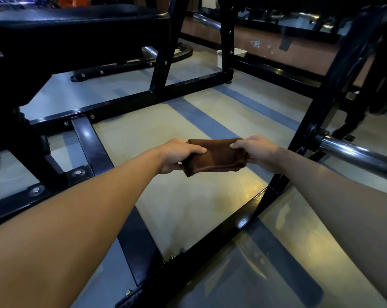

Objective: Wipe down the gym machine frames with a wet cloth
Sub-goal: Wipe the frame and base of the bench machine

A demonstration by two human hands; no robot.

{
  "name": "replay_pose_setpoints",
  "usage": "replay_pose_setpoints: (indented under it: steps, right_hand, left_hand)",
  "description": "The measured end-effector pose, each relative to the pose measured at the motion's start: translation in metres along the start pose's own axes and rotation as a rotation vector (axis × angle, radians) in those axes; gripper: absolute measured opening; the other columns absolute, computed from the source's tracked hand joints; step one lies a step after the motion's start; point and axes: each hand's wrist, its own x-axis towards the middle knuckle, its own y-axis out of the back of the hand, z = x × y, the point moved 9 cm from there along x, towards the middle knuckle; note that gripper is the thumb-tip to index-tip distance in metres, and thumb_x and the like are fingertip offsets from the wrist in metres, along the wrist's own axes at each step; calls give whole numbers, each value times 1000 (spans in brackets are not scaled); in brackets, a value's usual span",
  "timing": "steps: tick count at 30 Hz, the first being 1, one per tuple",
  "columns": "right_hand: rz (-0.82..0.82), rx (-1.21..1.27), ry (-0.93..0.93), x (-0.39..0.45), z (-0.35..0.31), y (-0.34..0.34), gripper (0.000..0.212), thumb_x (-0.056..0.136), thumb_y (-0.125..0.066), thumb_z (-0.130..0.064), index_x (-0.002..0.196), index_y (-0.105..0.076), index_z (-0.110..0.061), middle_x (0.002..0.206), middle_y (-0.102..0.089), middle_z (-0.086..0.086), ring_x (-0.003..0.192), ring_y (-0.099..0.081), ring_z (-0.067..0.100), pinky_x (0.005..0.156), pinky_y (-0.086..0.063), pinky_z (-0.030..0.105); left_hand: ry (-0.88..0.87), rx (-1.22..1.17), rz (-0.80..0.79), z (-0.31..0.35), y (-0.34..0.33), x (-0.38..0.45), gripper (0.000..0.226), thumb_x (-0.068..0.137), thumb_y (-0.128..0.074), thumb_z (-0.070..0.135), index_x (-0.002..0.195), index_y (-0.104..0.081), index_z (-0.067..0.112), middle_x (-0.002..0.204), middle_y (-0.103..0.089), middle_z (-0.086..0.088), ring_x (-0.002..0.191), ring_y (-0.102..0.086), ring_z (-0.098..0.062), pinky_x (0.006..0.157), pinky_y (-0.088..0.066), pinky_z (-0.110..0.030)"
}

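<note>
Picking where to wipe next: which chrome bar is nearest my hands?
The chrome bar just right of the right hand; the other two sit far back by the bench.

Matt brown cloth (214, 157); glossy black metal frame (130, 103) (chrome bar (354, 155)).

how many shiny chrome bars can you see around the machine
3. One chrome bar sticks out on the right, just beyond the right hand. A second crosses the upper middle by the far upright. A third lies low under the padded bench. Others may be hidden in the dark.
</note>
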Motion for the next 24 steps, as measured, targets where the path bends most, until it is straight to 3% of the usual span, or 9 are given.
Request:
replay_pose_setpoints:
  steps: [2,5,8,12,14,16,19,22,24]
  right_hand:
    - [7,169,-23,-5,-3,2,16,97,-70,-23,95,-73,-8,80,-78,3,81,-73,18,77,-62,34]
    - [-155,256,-107,-8,0,-9,26,96,-73,-29,115,-72,-11,107,-78,8,103,-73,23,85,-62,38]
    - [-251,213,-145,-3,6,-16,24,96,-72,-14,118,-69,-4,111,-76,12,107,-72,23,88,-60,34]
    - [-141,227,-111,7,5,-10,19,98,-69,-10,114,-71,1,113,-76,14,106,-73,23,84,-58,31]
    - [-96,229,-83,11,-1,-11,16,101,-63,-11,112,-72,-4,114,-75,11,106,-71,21,87,-57,32]
    - [-119,226,-64,12,-8,-20,23,103,-57,-12,119,-73,-7,118,-75,9,111,-70,20,95,-55,33]
    - [-204,207,-52,8,-15,-38,26,103,-58,-12,125,-70,-3,120,-75,11,114,-71,20,100,-55,35]
    - [-126,323,-38,10,-21,-39,36,97,-72,-21,126,-68,0,117,-76,12,109,-73,20,93,-58,32]
    - [-48,441,-92,11,-15,-38,43,93,-77,-35,125,-69,-6,116,-75,8,104,-72,18,90,-58,29]
  left_hand:
    - [21,-123,-31,-2,-1,-2,29,93,-75,28,117,-70,12,106,-78,-8,92,-73,-21,81,-62,-37]
    - [35,-271,-13,-3,0,3,30,94,-74,23,119,-69,9,107,-78,-9,90,-73,-19,67,-59,-29]
    - [57,-285,12,-11,4,9,31,95,-72,20,123,-68,7,113,-76,-12,93,-72,-21,73,-58,-31]
    - [59,-38,26,-15,11,10,21,98,-68,17,118,-66,13,112,-75,-8,92,-71,-18,73,-55,-33]
    - [77,105,-89,-15,3,5,18,95,-69,13,112,-64,13,108,-76,-10,94,-74,-21,80,-59,-36]
    - [133,230,-255,-22,-11,-6,24,94,-69,18,115,-63,10,107,-77,-13,100,-75,-27,96,-58,-40]
    - [172,147,-422,-26,-33,-17,44,97,-65,40,131,-61,13,120,-74,-11,110,-72,-31,98,-57,-46]
    - [101,1,-315,-16,-32,-7,39,98,-65,41,130,-63,18,120,-74,-5,114,-70,-25,100,-56,-45]
    - [41,-76,-207,-9,-25,0,31,98,-66,35,126,-66,21,114,-75,-2,111,-70,-21,93,-58,-39]
